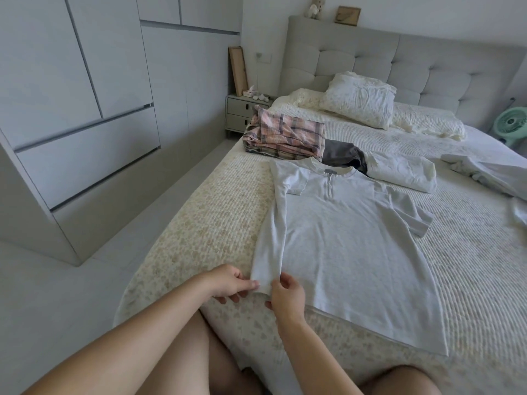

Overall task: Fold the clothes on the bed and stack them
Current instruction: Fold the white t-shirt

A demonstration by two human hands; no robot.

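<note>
A pale grey short-sleeved t-shirt (345, 246) with a small zip at the neck lies flat on the bed (199, 229), its left side folded inward in a long strip. My left hand (231, 283) pinches the near end of that strip at the hem. My right hand (286, 297) pinches the same hem corner from the other side. Beyond the shirt sits a stack of folded plaid clothes (285, 132), next to a dark grey garment (343, 155) and a folded white one (402, 171).
More unfolded white clothing (490, 172) lies at the right of the bed. Pillows (359, 98) rest against the grey headboard. A nightstand (242, 112) stands left of the bed, wardrobes (85, 109) along the left wall, and a green fan (512, 124) at far right.
</note>
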